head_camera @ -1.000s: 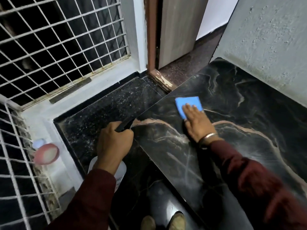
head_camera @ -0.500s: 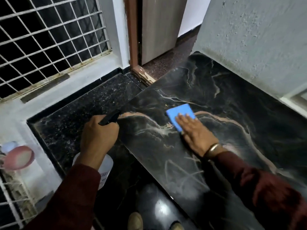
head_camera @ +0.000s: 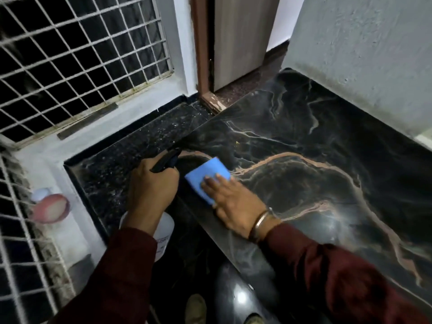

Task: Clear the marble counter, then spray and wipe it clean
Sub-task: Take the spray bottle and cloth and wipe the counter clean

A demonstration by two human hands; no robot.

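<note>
**Wiping at the near-left edge: where it could slip**

The right hand point(head_camera: 236, 204) lies flat, fingers straight, pressing the blue cloth point(head_camera: 207, 177) onto the marble desk point(head_camera: 315, 183). It holds nothing in a curl; the cloth stays under the fingertips by pressure alone. The cloth sits close to the desk's near edge, toward its left end, with one corner almost at the lip. A stroke carried further that way could push the cloth over the edge and down to the floor, since nothing pins it but the palm's weight.

Just beside it, the left hand point(head_camera: 152, 185) is curled round the neck of the spray bottle point(head_camera: 163, 232), with the black trigger head point(head_camera: 167, 159) pointing toward the desk. The bottle hangs off the desk's edge, over the lower speckled ledge point(head_camera: 121, 160). The two hands are nearly touching, so a squeeze now would likely wet the right fingers or the cloth instead of the marble, and mist could drift onto the ledge.

The far half of the desk, along the grey wall point(head_camera: 362, 54), shows pale haze and streaks; I judge that area is at risk of being left unwiped if strokes stay near.
</note>
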